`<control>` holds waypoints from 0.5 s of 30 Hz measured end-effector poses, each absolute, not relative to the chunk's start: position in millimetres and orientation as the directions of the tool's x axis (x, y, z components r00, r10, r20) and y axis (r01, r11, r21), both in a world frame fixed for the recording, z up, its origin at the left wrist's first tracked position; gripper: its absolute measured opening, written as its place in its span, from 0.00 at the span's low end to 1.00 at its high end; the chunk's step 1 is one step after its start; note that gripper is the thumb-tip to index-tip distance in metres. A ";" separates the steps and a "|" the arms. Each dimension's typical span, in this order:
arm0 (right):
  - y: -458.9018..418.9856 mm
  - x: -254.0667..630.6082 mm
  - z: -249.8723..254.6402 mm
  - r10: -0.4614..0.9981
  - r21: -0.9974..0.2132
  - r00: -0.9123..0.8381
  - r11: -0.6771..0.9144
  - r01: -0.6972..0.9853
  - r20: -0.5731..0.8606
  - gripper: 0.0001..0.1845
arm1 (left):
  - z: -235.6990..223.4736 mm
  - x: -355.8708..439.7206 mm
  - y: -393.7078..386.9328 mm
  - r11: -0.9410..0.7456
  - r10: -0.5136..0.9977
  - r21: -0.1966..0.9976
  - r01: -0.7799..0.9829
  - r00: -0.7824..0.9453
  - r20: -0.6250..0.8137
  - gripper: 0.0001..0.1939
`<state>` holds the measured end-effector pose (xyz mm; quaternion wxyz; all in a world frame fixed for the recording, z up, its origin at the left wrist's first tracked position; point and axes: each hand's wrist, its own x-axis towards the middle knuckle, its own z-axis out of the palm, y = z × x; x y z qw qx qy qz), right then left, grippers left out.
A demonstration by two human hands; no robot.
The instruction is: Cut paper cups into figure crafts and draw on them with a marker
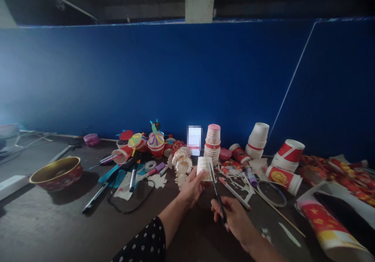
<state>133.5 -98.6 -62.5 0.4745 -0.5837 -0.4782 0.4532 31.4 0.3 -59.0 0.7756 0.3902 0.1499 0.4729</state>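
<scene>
My left hand (191,189) is closed around a small white paper cup (204,168) with red marks, held above the dark table. My right hand (234,217) grips the handles of a pair of scissors (216,189), whose blades point up and reach the cup's right edge. A cut white paper-cup craft (181,162) with fringed strips stands just left of the held cup. A stack of white and red paper cups (212,144) rises right behind it.
A gold-lined red bowl (57,173) sits at the left. Markers, a tape roll (150,165) and decorated red cups (156,146) lie behind. More cups (285,161), a glue stick (251,176), a thin stick and red printed wrappers (328,223) crowd the right. A blue wall (187,78) backs the table.
</scene>
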 end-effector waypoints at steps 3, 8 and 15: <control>-96.6 135.0 -66.4 0.990 -0.989 0.125 -0.078 0.127 -0.062 0.22 | -59.5 30.7 0.4 0.292 0.828 0.719 -0.630 0.543 0.139 0.18; -97.7 134.8 -64.3 0.992 -0.989 0.109 -0.077 0.128 -0.063 0.22 | -58.4 28.5 1.5 0.273 0.824 0.712 -0.646 0.540 0.174 0.17; -103.8 133.2 -62.0 1.000 -0.962 0.018 -0.024 0.271 -0.020 0.19 | -58.1 27.1 4.7 0.297 0.858 0.642 -0.707 0.493 0.145 0.15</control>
